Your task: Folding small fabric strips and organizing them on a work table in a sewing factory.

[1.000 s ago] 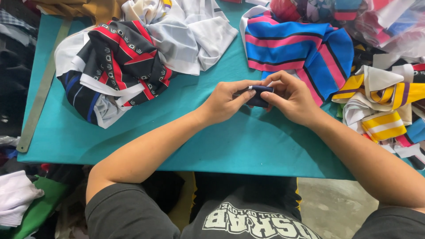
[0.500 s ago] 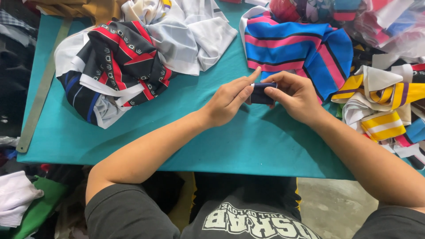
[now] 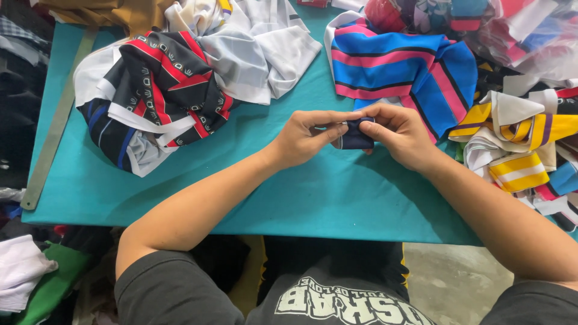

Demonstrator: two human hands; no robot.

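Over the middle of a teal table (image 3: pixel 313 192), my left hand (image 3: pixel 304 137) and my right hand (image 3: pixel 400 135) meet around a small dark navy piece of fabric (image 3: pixel 355 136) with a thin white edge. Fingers of both hands pinch it, the left from the left side, the right from above and the right side. The piece is folded small and is mostly covered by my fingers.
A black, red and white patterned cloth pile (image 3: pixel 159 90) lies at the left, white cloth (image 3: pixel 259 48) behind it. Blue, pink and black striped fabric (image 3: pixel 409 66) is at the back right, yellow and white striped collars (image 3: pixel 518 138) at the right. A metal ruler (image 3: pixel 57 120) lies along the left edge.
My left fingers, raised half a second ago, have come back down onto the navy piece. Both hands stay in the same place.
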